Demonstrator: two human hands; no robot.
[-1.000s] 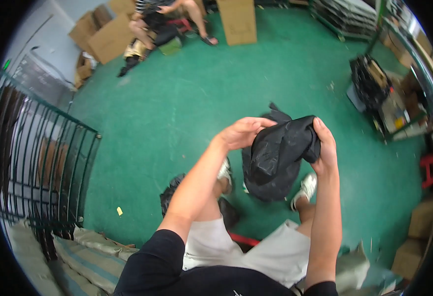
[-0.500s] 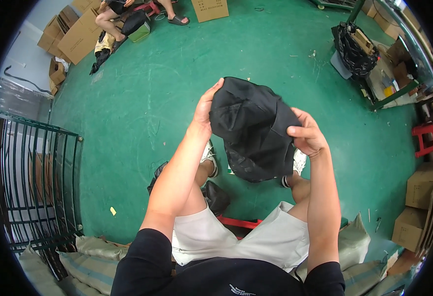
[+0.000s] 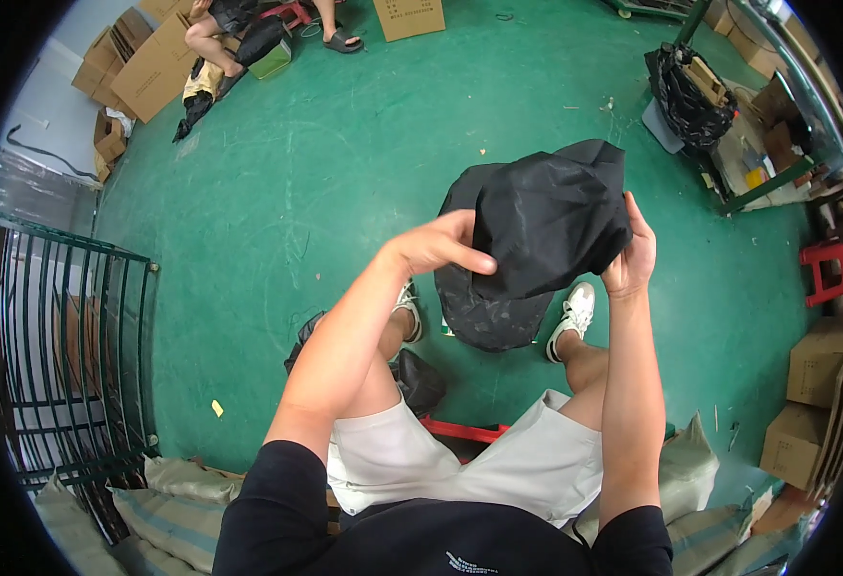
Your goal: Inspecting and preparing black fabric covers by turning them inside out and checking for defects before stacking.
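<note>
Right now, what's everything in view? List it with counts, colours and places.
black fabric bag: one, black, held up over the knees
green floor: one, green, all around
metal cage: one, dark, at left
cardboard boxes: several, brown, top left, and more at right
seated person: one, top edge
red stool: one, red, at right
cart with black bag: one, top right
sneakers: two, white, on the floor
left hand: grips the bag
right hand: grips the bag's right edge
</note>
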